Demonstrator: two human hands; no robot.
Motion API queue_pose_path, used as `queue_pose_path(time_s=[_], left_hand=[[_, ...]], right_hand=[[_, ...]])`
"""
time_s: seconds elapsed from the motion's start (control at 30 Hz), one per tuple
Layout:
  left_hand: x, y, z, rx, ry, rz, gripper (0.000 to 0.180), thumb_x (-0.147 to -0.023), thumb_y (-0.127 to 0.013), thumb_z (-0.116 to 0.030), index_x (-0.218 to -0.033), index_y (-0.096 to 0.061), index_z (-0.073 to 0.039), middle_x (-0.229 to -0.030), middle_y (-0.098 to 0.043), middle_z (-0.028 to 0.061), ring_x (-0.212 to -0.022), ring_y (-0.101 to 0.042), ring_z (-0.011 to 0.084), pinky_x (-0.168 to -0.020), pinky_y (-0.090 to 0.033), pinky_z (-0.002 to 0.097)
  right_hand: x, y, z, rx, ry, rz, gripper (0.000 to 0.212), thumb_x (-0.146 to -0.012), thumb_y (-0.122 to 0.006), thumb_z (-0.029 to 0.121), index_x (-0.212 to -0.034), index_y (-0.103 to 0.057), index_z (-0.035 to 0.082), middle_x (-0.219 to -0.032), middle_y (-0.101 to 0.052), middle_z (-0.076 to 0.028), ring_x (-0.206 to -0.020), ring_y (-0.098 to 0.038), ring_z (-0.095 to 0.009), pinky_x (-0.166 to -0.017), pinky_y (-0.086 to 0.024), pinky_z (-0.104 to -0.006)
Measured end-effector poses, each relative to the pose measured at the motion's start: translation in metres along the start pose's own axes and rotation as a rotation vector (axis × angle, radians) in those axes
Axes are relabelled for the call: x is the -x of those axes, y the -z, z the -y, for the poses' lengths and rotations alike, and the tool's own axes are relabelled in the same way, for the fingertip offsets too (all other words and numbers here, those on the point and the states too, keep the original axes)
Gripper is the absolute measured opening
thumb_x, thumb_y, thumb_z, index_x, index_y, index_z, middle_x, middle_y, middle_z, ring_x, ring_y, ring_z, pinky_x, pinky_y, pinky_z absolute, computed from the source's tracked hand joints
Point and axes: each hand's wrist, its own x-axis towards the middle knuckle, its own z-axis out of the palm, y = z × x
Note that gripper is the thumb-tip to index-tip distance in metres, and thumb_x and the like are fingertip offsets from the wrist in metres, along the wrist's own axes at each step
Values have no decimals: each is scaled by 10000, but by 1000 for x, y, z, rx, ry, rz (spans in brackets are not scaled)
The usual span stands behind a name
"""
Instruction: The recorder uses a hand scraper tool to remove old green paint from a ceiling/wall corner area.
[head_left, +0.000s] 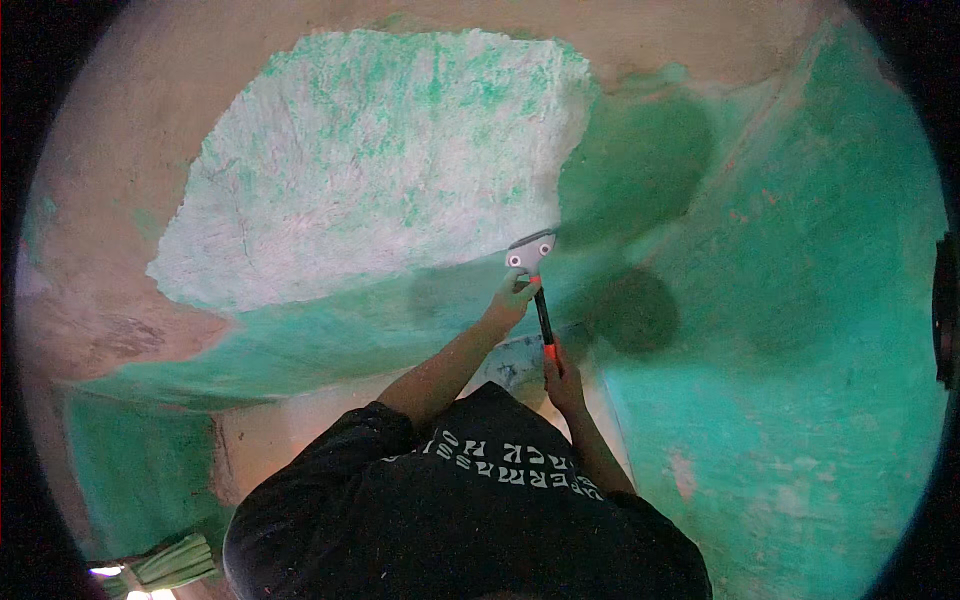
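A long-handled scraper (544, 318) with a wide grey head, a black shaft and orange parts is held in both my hands. My left hand (514, 297) is closed around its neck, just below the head. Farther down, my right hand (563, 381) grips the lower end by the orange section. The blade lies at the lower right border of a pale, scraped patch (370, 165) on the wall, against green paint (480, 282). Whether the blade presses on the surface cannot be made out.
Green wall (780, 450) spreads along the right, meeting this one at a corner. Bare brownish plaster (130, 200) borders the pale patch. A green curtain (172, 566) hangs by a bright opening at lower left. A dark object (944, 310) stands at the right rim.
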Motion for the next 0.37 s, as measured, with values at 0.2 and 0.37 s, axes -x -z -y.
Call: queue_pose_path(time_s=[0.2,0.37], left_hand=[[-9,-27,16,-82,5,-5,450,-1017,-689,-302,-1357,-566,-34,-1067,-700,111,-1005,-621,200,-919,-478,369],[-26,-53,31,-132,-103,-43,458,-1018,-685,-353,-1367,-573,-80,-1128,-720,148,-1023,-634,220,-932,-482,405]], right_hand=[[-3,43,-23,45,101,61,602,-1111,-522,352,-1649,-353,144,-778,-548,3,-630,-531,-103,-585,-479,-288],[-14,65,-40,-252,-119,135,597,-1092,-569,409,-1632,-420,200,-767,-599,-65,-661,-597,-127,-613,-495,-334]])
